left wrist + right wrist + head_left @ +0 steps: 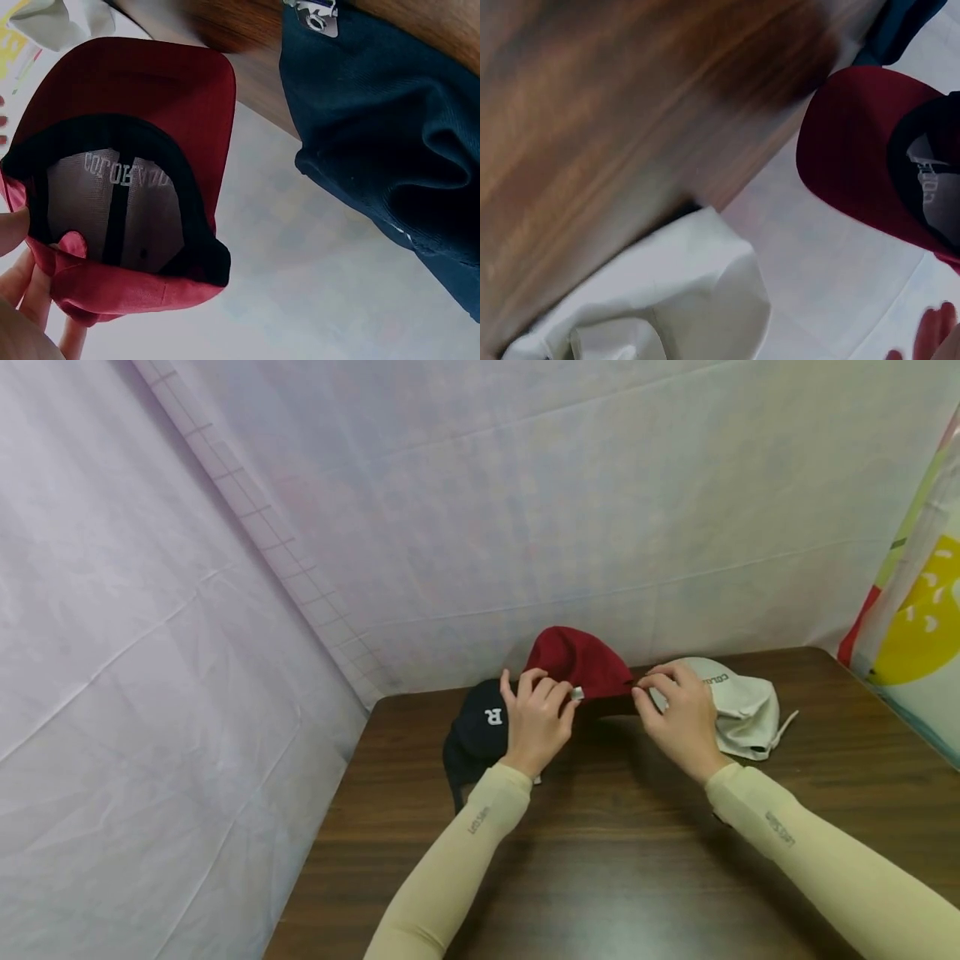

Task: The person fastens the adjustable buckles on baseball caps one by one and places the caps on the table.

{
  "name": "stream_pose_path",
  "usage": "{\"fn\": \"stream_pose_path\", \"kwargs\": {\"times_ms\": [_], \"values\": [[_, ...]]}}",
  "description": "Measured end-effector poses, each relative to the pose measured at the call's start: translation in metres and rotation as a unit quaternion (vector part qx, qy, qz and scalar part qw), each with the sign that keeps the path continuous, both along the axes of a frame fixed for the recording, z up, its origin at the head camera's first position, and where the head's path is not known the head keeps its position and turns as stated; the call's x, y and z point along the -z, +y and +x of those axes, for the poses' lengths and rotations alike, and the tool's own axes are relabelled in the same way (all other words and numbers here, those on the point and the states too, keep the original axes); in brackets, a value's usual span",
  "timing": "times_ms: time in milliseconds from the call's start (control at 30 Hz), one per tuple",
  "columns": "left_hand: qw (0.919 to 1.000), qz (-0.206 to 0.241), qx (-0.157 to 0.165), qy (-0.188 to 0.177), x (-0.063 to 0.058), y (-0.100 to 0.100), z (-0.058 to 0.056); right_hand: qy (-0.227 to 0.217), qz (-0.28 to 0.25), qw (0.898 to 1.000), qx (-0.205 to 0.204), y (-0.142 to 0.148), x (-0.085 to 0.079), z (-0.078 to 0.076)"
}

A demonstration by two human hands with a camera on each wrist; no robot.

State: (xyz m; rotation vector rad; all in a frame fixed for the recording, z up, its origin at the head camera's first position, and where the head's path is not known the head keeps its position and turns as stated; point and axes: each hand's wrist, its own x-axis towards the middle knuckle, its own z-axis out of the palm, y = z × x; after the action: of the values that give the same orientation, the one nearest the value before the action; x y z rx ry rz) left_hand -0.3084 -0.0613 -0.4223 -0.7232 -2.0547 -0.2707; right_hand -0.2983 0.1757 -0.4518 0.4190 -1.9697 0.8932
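Note:
My left hand (536, 718) pinches the back edge of a red baseball cap (577, 664) between thumb and fingers. The cap is raised near the table's far edge. In the left wrist view its dark sweatband and the reversed stitching of the front lettering face the camera. My right hand (682, 714) is beside the red cap's right end, fingers bent loosely; in the right wrist view its fingertips (928, 337) are apart from the fabric. A navy cap (480, 722) with a white R lies left, partly behind my left hand. Right of it all sits an off-white cap (753, 706), partly covered by my right hand.
The caps are at the far side of a dark wooden table (600, 860). A pale curtain (487, 527) hangs right behind that edge, and another white sheet (150, 693) hangs to the left. Patterned cloth (918, 618) hangs at the right.

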Motion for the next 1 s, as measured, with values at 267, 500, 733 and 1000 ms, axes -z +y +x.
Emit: {"fn": "stream_pose_path", "kwargs": {"times_ms": [267,500,733,1000], "values": [[0.9999,0.011,-0.006,-0.001,-0.005,0.001,0.000,-0.076,0.030,0.996,-0.041,-0.014,0.007,0.011],[0.9999,0.008,-0.007,0.007,-0.005,0.009,0.002,-0.443,-0.201,0.827,-0.282,-0.032,-0.011,0.012],[1.0000,0.006,0.000,0.006,-0.009,0.017,0.006,-0.496,-0.341,0.733,-0.318,-0.041,-0.024,0.010],[0.9999,0.001,0.013,0.000,-0.006,0.018,0.010,-0.483,-0.377,0.730,-0.303,-0.042,-0.022,0.012]]}}
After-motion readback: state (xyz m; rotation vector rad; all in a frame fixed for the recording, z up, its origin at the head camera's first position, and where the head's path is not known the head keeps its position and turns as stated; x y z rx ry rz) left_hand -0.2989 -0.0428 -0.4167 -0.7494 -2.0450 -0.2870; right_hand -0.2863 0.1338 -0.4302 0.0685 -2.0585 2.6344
